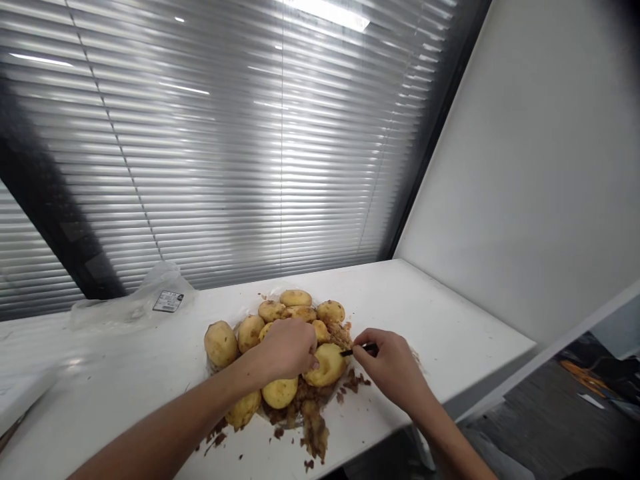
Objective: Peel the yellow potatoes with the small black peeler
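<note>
A peeled yellow potato (326, 367) with a hollow in its surface lies at the right side of a heap. My left hand (293, 343) reaches over the heap, its fingers closed at the left edge of this potato. Between the thumb and fingers of my right hand (393, 363) is a thin black tool (347, 353); its tip meets the potato's right side. Whether it is a knife or a peeler cannot be made out. Around my left hand sit several more peeled potatoes, among them one at the left (221, 343) and one at the back (295, 298).
Brown peelings (314, 430) lie under and in front of the potatoes, partly on clear plastic. A crumpled clear bag (135, 307) with a label rests at the back left of the white table (400, 300). Blinds stand behind and a white panel (540, 167) rises at the right.
</note>
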Demonstrator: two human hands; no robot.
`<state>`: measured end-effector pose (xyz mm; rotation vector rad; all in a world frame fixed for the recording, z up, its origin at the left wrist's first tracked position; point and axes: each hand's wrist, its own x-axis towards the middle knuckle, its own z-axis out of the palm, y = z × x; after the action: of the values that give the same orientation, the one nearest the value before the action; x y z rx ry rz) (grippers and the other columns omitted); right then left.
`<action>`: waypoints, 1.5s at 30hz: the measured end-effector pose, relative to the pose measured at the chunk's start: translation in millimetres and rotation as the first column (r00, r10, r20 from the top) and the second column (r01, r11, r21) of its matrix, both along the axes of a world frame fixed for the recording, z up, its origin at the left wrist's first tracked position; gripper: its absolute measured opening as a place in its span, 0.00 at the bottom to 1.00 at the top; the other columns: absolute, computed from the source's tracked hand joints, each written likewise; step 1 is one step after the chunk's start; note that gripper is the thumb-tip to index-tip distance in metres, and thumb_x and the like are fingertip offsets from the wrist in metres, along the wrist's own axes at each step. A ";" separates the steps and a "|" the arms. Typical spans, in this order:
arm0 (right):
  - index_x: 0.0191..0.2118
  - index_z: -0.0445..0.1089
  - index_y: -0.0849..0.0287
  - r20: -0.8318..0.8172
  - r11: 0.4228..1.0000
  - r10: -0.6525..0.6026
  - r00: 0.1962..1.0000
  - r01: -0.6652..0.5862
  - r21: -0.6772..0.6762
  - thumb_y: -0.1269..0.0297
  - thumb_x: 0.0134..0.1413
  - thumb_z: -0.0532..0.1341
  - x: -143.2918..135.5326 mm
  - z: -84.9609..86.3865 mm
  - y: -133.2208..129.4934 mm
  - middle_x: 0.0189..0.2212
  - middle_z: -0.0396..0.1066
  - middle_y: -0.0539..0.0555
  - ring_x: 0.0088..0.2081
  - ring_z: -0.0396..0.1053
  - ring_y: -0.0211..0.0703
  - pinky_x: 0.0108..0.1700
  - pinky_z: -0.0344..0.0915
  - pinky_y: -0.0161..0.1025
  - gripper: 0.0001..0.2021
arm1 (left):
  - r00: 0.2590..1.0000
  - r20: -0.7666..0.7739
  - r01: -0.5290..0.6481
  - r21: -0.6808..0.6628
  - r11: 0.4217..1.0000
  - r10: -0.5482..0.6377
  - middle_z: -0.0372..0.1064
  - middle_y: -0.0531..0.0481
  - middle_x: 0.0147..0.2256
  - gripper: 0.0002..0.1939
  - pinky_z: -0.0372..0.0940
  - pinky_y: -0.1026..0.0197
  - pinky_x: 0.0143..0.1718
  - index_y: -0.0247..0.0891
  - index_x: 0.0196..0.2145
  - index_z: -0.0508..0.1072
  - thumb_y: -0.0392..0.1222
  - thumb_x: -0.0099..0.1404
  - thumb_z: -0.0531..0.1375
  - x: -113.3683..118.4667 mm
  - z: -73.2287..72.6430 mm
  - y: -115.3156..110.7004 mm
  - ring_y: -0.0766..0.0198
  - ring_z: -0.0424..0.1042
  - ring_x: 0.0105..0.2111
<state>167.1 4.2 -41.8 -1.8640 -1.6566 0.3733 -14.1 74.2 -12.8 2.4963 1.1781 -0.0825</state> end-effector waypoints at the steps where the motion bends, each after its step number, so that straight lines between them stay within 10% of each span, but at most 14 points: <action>1: 0.25 0.74 0.57 -0.034 0.999 0.038 0.999 -0.038 -0.011 0.69 0.46 0.56 0.2 0.0 -0.6 0.22 0.76 0.51 0.26 0.72 0.43 0.29 0.58 0.35 0.10 | 1.000 -0.013 -0.003 0.002 1.000 0.003 0.50 0.54 0.15 0.22 0.51 0.59 0.28 0.35 0.14 0.56 0.42 0.56 0.64 0.2 0.5 -0.2 0.67 0.56 0.22; 45: 0.26 0.73 0.58 -0.109 0.997 0.080 0.991 -0.079 0.013 0.68 0.46 0.55 7.0 -0.7 -4.3 0.21 0.74 0.50 0.24 0.70 0.42 0.28 0.59 0.34 0.09 | 0.996 -0.087 -0.032 0.040 0.999 0.035 0.51 0.54 0.15 0.24 0.50 0.60 0.27 0.34 0.15 0.56 0.44 0.56 0.64 2.5 2.4 -0.8 0.68 0.56 0.22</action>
<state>174.1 -0.1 -42.5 -1.7434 -1.6592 0.4923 -11.6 73.4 -10.4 2.5280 1.2672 -0.1633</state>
